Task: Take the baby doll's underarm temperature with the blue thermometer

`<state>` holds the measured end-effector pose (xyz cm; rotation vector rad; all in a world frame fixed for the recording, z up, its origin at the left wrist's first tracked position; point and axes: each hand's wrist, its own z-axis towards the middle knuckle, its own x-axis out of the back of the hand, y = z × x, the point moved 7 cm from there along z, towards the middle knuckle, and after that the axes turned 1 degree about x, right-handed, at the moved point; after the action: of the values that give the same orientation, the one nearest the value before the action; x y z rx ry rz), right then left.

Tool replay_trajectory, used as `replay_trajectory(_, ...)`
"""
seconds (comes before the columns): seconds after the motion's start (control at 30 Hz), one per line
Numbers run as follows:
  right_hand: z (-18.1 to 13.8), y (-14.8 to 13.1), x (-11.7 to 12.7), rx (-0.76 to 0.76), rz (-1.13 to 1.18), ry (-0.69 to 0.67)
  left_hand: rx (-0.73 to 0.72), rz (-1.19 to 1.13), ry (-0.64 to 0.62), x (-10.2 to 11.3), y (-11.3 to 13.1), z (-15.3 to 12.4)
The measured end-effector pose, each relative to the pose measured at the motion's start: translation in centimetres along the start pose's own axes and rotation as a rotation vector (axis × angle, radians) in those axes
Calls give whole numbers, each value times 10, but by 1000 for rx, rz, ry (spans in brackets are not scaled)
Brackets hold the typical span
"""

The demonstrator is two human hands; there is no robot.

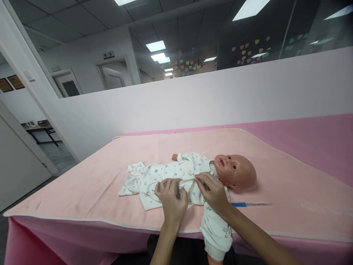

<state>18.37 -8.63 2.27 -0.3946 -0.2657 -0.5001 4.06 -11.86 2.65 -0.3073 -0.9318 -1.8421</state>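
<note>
A baby doll [237, 171] lies on its back with its head to the right, dressed in a white printed baby shirt [176, 170] and matching trousers. My left hand [172, 200] is closed over the near side of the shirt front, fingers curled on the cloth. Near the doll's chest, my right hand [215, 193] pinches the shirt between thumb and fingers. A fold of fabric runs between both sets of fingertips. The doll's near sleeve [216, 230] hangs toward the table's front edge, partly under my right forearm.
A slim stick with a blue end and clear shaft, perhaps a thermometer [242, 204], lies below the doll's head. A peach blanket [82, 184] covers the pink-clothed table [317, 143]. Behind stands a low white wall [193, 99] with glass above; a doorway opens at left.
</note>
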Motion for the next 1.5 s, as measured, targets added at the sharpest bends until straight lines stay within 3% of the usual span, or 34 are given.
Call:
replay_trajectory(0.43,1,0,0,-19,13,-17,-5,-38,100,5,-8,-1)
replay_trajectory(1.23,0,1,-1,-43,35,-28,112,-221,73,3,-19,-3)
replay_trajectory(1.5,3,-2,-2,14,-35,-43,146,-338,148,3,-30,-5)
